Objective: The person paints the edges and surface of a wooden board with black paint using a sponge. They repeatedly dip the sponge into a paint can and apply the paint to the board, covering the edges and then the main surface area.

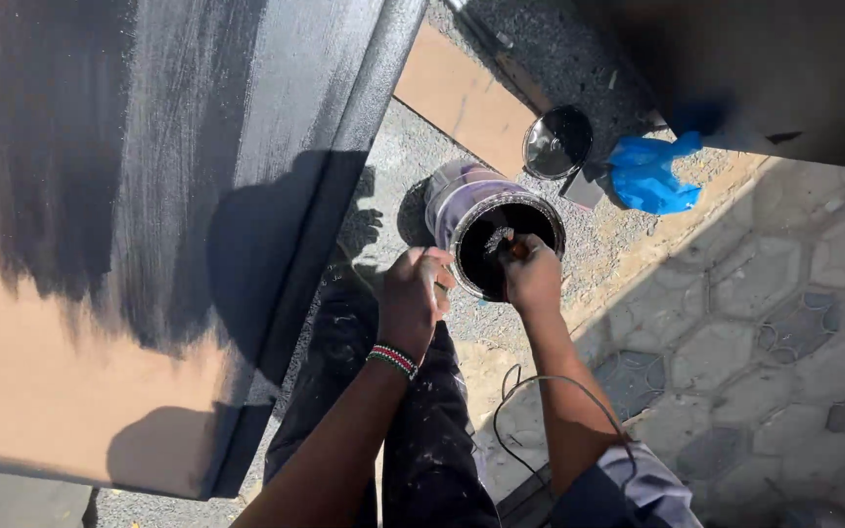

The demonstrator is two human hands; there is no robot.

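The open paint can [501,240] sits on gravel just past centre, towards one o'clock. The left hand [413,298] curls its fingers on the rim at nine o'clock; the right hand [532,276] pinches a brush [501,241] dipped in black paint. The lid [556,142] lies beyond.

One view only here, from the camera on the person's head, tipped steeply down and a little forward along both forearms. It sits close: the left hand [411,298] and right hand [532,276] land just below the middle of the picture, at the rim of a paint can [494,233] on the gravel [579,59]. A half-painted board [149,196] stands near the lens and fills the left half. Paving stones [784,323] run off to the right, and the person's dark trousers [432,440] drop out at the bottom edge.
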